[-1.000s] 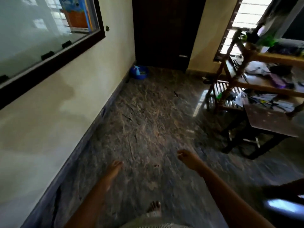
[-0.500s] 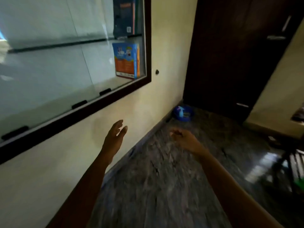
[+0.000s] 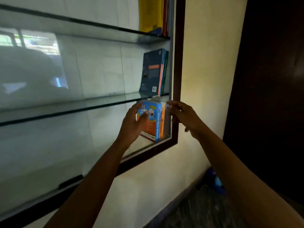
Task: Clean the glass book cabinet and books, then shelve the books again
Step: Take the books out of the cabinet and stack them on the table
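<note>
Head view, step: looks like you're pulling the blue-and-orange books [image 3: 154,124] off the bottom shelf. Squeeze both sides evenly and tip them out under the glass shelf [image 3: 82,106].
Fingers: your left hand [image 3: 131,124] wraps thumb and fingers over the front cover. Your right hand [image 3: 183,115] has its fingers curled at the stack's right edge, can't tell if they grip.
Where: far right end, just beside the cabinet frame [image 3: 178,79].
Look: glossy covers, upright, a bit blurred.

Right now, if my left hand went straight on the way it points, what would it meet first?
The blue and orange book. Your left hand is right at its cover, though glass between them can't be ruled out.
</note>
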